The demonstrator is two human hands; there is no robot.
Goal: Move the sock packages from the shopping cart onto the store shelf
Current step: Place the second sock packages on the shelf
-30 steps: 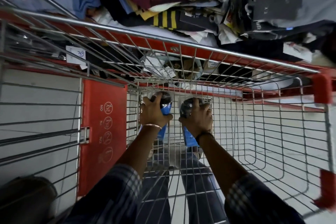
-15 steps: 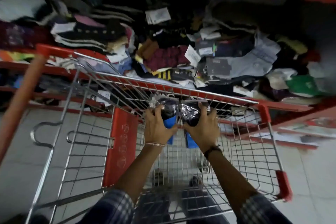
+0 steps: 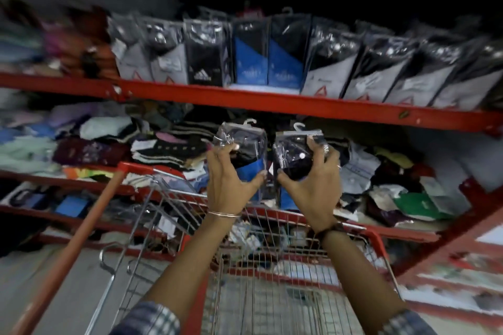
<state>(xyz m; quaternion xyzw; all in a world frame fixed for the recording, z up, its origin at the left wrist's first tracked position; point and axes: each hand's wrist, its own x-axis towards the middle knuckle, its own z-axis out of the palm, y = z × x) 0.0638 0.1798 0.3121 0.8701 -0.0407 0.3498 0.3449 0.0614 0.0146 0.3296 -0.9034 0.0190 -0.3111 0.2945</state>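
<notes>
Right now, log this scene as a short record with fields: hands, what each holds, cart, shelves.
left hand: grips one clear sock package with a blue card, upright
right hand: grips a second sock package, upright, beside the first
height: both packages raised above the shopping cart rim, below the upper shelf edge
upper shelf: row of upright sock packs, two blue ones mid-row
middle shelf: loose heap of folded clothing
cart basket: blurred, contents unclear
</notes>
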